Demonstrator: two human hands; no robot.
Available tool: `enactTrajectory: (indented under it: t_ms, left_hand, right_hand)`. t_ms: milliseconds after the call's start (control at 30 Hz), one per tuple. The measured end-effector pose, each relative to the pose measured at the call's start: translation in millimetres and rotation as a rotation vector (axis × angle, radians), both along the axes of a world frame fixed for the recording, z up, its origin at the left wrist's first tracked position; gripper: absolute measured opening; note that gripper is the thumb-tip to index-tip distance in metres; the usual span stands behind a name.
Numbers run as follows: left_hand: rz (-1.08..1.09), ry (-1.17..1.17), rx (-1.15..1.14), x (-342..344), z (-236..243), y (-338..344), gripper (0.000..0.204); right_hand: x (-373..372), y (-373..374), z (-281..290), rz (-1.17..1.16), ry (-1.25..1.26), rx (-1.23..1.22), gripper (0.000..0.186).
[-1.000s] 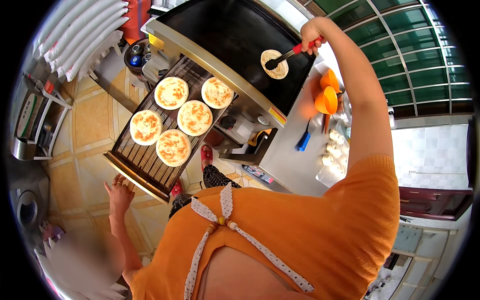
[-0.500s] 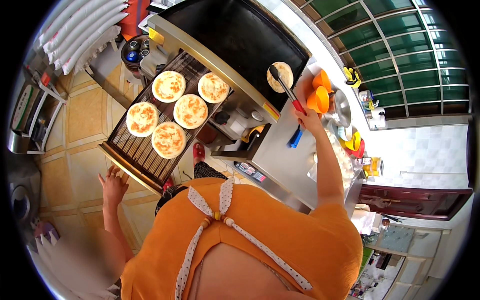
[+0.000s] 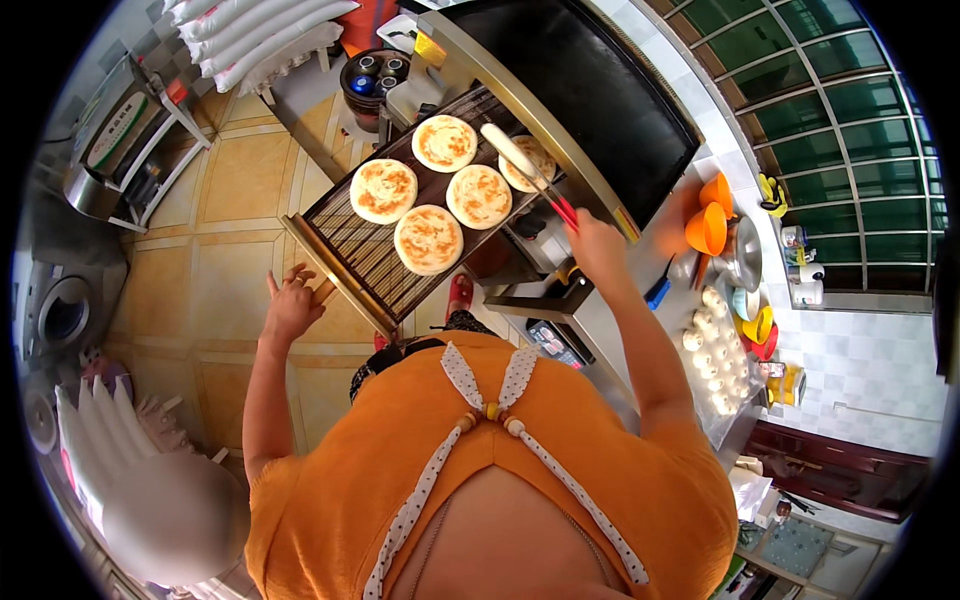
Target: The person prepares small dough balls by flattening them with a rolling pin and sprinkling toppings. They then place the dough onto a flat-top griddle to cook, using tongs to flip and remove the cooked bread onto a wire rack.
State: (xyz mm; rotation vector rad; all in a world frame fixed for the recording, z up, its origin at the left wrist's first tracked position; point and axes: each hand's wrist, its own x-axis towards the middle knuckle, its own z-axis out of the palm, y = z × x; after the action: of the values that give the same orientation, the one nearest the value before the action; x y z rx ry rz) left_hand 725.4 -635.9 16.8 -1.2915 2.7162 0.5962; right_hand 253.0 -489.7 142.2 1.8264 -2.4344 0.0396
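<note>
My right hand (image 3: 601,247) is closed around the red handle of a pair of tongs (image 3: 563,211). A pale round flatbread (image 3: 507,148), seen nearly edge-on, is pinched in their tips above the pulled-out wire rack (image 3: 340,236). Several browned flatbreads (image 3: 428,240) lie flat on this rack; the held one partly hides the flatbread (image 3: 530,165) nearest the griddle. Beside the rack's front bar (image 3: 338,275), my left hand (image 3: 292,302) has its fingers spread and holds nothing. Whether a fingertip touches the bar, I cannot tell.
The black griddle (image 3: 570,90) stands above and behind the rack. On the right-hand counter are orange bowls (image 3: 706,230), a metal bowl (image 3: 742,252), a blue-handled tool (image 3: 658,291) and a tray of dough balls (image 3: 715,355). White sacks (image 3: 262,35) are stacked at the far left.
The tongs have lifted the flatbread off the griddle and carried it left over the rack, tilting it on edge. My left hand stays by the rack's front. The whole view has shifted.
</note>
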Motion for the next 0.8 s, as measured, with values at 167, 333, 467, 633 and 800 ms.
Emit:
enactTrajectory:
  t_ms: [167,333,467,633,800]
  left_hand:
    - [-0.029,0.005,-0.034,-2,4,1,0.016]
    - [-0.036,0.009,-0.034,-1,6,1,0.017]
    - [-0.034,0.035,-0.033,0,6,2,0.016]
    - [-0.068,0.073,-0.011,-2,17,-3,0.018]
    - [-0.172,0.066,-0.035,-55,54,-28,0.021]
  right_hand:
    - [-6,-63,-46,0.006,0.283,0.024,0.011]
    - [1,-55,-43,-0.019,0.272,0.028,0.008]
    - [16,-3,-12,-0.066,0.111,0.046,0.012]
    - [20,60,6,-0.234,-0.205,0.069,0.026]
    - [37,93,21,-0.371,-0.475,-0.054,0.027]
